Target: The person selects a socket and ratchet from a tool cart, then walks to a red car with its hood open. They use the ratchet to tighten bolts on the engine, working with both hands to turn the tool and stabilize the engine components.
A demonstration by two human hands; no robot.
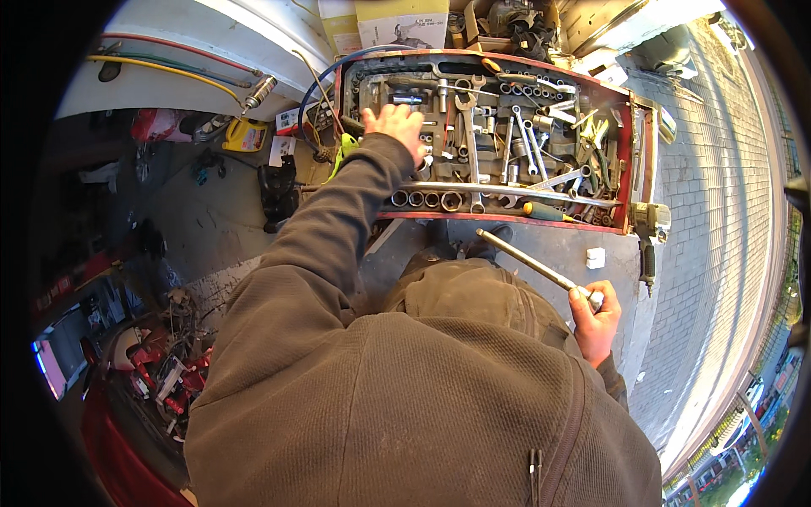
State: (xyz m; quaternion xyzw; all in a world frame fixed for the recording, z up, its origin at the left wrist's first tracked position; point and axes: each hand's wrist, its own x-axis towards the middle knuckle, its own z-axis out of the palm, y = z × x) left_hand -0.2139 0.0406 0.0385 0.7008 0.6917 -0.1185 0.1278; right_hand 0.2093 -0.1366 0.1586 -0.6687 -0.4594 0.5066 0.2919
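brown jacket (422, 406) fills the view from 5 to 7 o'clock, its left sleeve (312, 220) running up toward 12 o'clock. at its end the left hand (395, 128) is over the drawer (626, 169), back upward, fingers released and spread apart above small tools; whether they touch any of these i cannot tell. the right hand (596, 319), between 3 and 4 o'clock, has its fingers clenched round one end of a metal bar (532, 264); from that grip the bar slants toward 10 o'clock, its far end free, outside the drawer and near its edge.

the red-rimmed drawer stretches from 12 to 2 o'clock, crowded with tools. a big wrench (471, 148) lies lengthwise just right of the left hand, and smaller wrenches (524, 139) lie beyond it toward 3 o'clock. a long rod (507, 189) crosses the drawer's 6 o'clock side. below the rod, sockets (432, 200) sit in a row at the drawer's 7 o'clock, and a yellow and black screwdriver (543, 211) at its 5 o'clock.

an impact gun (650, 224) is by the drawer's 4 o'clock corner. a white block (596, 258) lies on the floor at 3 o'clock, a yellow jug (246, 135) at 10.
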